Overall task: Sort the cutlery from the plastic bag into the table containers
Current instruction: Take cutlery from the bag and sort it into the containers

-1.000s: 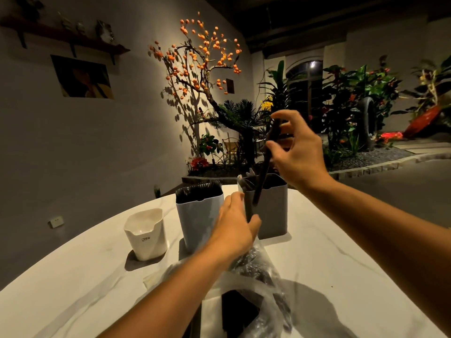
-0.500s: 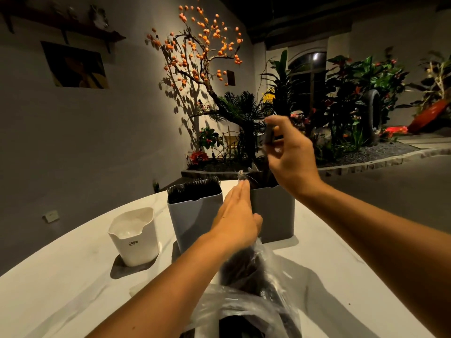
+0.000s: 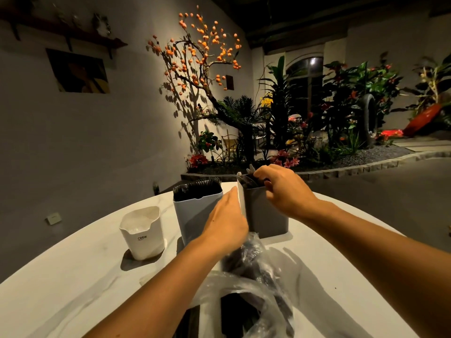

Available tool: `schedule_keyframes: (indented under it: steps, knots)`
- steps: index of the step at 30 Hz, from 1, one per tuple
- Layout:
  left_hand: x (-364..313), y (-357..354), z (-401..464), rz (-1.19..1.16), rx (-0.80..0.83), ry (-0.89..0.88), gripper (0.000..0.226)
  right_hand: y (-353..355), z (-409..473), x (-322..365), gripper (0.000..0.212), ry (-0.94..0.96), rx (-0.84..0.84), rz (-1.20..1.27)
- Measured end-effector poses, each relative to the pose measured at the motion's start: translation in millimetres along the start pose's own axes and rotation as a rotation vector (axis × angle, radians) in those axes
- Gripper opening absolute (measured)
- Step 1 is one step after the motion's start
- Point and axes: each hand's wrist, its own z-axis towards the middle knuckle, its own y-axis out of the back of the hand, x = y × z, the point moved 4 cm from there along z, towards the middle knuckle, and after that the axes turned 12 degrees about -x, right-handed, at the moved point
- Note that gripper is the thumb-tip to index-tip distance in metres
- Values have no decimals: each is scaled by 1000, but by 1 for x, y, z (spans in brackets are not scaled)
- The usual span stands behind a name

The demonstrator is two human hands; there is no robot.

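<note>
The right hand reaches in from the right with its wrist bent down over the mouth of the dark grey container; its fingers curl down among the dark cutlery standing there, though whether they pinch a piece cannot be told. The left hand stretches forward with fingers straight and together, the fingertips lying against the near left wall of that same container, holding nothing.

The cutlery is black plastic. More of it packs the light grey container, which stands just left of the dark one, tips crowding its rim. A smaller white container, with a notched rim and small lettering, stands apart further left. The clear plastic bag lies crumpled on the near side of the counter, just below the left wrist, with more dark pieces showing through its film.

The counter is pale and marbled, its rounded far edge curving just behind the containers. Open surface stretches to the near left of the white container and to the right of the dark one, below the right forearm. Beyond the edge is a dim floor, a wall on the left and a bed of plants far behind.
</note>
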Motion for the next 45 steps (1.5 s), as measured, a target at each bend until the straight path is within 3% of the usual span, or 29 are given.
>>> schedule_keyframes:
  steps: [4, 10, 13, 16, 19, 23, 27, 30, 32, 37, 40, 43, 45]
  knots:
    - [3, 20, -25, -4, -65, -20, 61, 21, -20, 24, 25, 37, 7, 75]
    - [5, 64, -83, 0, -275, -94, 11, 38, -67, 78, 12, 52, 181, 301]
    - [17, 78, -112, -4, -323, -83, 25, 34, -93, 104, 21, -12, 365, 400]
    - [37, 74, -148, 45, -182, -15, 29, 13, -125, 124, 25, -109, 694, 408]
    - [63, 63, -181, 165, -33, 34, 18, -12, -150, 136, 26, -28, 784, 199]
    - [88, 56, -195, 258, 5, 75, 67, -14, -165, 126, 30, 61, 662, -143]
    - [83, 49, -190, 304, -11, 38, 99, 2, -170, 114, 43, 219, 527, -446]
    - [74, 43, -186, 337, -29, 7, 110, -7, -172, 123, 45, 300, 496, -434]
    - [71, 42, -184, 281, -96, 8, 103, -16, -172, 127, 44, 234, 504, -360]
    - [78, 49, -186, 29, -374, 133, 53, -29, -176, 111, 64, -19, 655, -508]
    - [90, 46, -191, -77, -434, 235, 48, -35, -181, 116, 72, -24, 647, -441]
    - [99, 44, -189, -142, -452, 240, 47, -39, -185, 126, 58, 15, 525, -163]
    - [102, 46, -187, -144, -474, 226, 44, -40, -184, 124, 40, -72, 435, 112]
